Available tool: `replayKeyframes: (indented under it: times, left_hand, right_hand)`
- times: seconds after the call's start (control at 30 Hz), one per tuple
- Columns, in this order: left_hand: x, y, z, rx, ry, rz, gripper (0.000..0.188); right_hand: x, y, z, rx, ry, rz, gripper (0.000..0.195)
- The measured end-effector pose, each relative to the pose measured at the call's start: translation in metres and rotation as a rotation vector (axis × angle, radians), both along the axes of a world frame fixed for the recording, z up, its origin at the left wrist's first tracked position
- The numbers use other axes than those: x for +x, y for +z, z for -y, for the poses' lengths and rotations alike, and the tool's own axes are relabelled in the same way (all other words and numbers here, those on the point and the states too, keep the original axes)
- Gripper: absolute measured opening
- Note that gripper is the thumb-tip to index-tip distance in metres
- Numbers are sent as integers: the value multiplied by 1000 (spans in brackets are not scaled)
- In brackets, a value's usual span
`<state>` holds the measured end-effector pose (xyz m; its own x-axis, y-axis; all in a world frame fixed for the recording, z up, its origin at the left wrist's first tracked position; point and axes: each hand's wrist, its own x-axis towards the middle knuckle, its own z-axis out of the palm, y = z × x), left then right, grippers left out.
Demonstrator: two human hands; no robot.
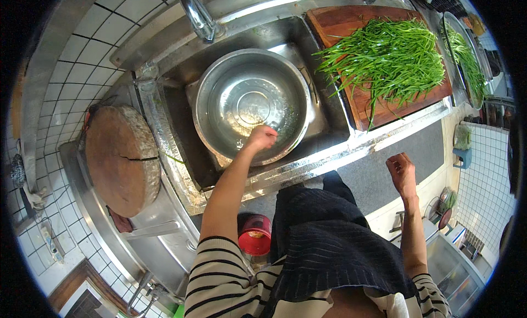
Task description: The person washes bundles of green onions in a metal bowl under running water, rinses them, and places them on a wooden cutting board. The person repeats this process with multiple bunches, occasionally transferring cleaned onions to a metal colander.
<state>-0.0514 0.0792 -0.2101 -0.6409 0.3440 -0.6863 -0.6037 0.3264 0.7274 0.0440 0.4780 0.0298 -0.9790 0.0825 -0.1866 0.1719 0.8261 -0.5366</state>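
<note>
My left hand [262, 137] is over the near part of a round steel basin [201, 124] that holds water with small green bits in it. Its fingers are curled, and whether they pinch anything does not show. The basin stands in a steel sink [177, 124]. My right hand [401, 165] hangs in front of the counter with curled fingers, and its palm is partly hidden. Nearest to it, a heap of wet green garlic chives [387, 58] lies on a wooden cutting board [362, 112] at the sink's right side.
A chrome faucet [201, 21] rises behind the basin. A thick round chopping block [119, 157] stands left of the sink. Farther right, a glass-like tray [448, 50] holds more greens. A red bucket [255, 235] is on the floor near my legs.
</note>
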Motion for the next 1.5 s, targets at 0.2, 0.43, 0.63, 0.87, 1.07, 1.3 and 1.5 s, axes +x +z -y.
replayKeyframes:
  times: [0.2,0.43,0.63,0.87,1.07,1.3,1.5]
  left_hand:
    - [-15,32,1,-65,349,26,21]
    - [-38,-3,-52,-164,420,-165,32]
    - [-56,-19,-95,-43,522,-2,36]
    - [-63,50,-74,560,641,333,26]
    - [-57,125,-64,938,674,304,39]
    - [-42,201,-77,1191,673,286,46]
    - [-31,236,-73,1126,634,134,51]
  right_hand:
    - [7,5,8,-72,-33,28,7]
    - [26,12,-6,-9,-89,56,7]
    - [57,12,-20,6,-199,97,7]
    - [60,3,-20,-73,-188,124,7]
    - [5,3,24,-194,8,53,10]
    - [-89,5,130,-653,64,-124,30]
    - [-113,-12,167,-1063,-75,-46,18]
